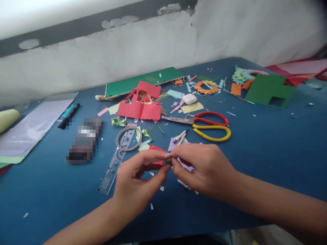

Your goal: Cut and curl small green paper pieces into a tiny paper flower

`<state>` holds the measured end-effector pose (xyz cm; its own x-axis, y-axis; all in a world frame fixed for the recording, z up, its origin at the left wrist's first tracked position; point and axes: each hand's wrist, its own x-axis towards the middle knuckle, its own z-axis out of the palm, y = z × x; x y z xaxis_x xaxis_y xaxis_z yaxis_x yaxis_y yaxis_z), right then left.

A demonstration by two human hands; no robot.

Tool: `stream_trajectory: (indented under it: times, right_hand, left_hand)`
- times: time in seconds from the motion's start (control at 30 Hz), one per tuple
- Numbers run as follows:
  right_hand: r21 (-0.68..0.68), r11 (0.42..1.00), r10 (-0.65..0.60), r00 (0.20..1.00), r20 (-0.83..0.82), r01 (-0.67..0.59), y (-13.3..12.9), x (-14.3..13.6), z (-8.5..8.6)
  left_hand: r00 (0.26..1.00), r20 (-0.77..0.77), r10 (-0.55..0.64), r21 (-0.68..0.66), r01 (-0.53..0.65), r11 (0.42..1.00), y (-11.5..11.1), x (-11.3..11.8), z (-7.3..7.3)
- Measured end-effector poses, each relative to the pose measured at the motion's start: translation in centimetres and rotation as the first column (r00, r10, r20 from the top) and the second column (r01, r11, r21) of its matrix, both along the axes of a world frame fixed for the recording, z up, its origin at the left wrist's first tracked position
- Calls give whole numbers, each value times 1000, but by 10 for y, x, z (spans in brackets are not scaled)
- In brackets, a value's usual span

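My left hand (141,177) and my right hand (201,166) meet above the near middle of the table. Between their pinched fingertips is a small green paper piece (168,162), mostly covered by the fingers. Its exact shape is hidden. Just behind the fingers lie a red paper scrap (157,153), a purple paper piece (175,143) and a blue-and-white compass-like tool (181,136). Scissors (189,121) with one red and one yellow handle rest beyond my right hand. To the left, a roll of tape (129,148) sits on a clear plastic ruler (108,178).
Cut red paper (139,110), a white case (189,99), an orange-yellow paper ring (206,87) and a green board (143,81) lie farther back. Dark green paper (265,90) is at right. A black marker (68,115) and plastic-wrapped sheets (38,122) are at left.
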<state>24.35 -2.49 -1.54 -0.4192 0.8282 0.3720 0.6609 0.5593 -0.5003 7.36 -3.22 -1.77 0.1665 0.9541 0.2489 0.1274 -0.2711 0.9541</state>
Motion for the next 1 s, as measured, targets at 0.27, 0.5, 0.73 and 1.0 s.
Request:
stream_trajectory:
  times: [0.27,0.5,0.73,1.0]
  right_hand:
    - [-371,926,2,985,-172,-67,1,0,9]
    - [-479,871,-97,918,-385,-108,9,6,10]
    - [-525,838,-118,890,-441,-148,10,5,6]
    - [-535,815,-111,847,-521,-223,9,5,2]
  left_hand:
    - [966,247,-70,-325,151,934,11,-3,5]
    - [929,365,-58,-443,228,867,15,-8,2]
    - [906,402,-132,-469,327,820,13,-6,7]
    - [881,452,-140,-502,381,777,14,-6,9]
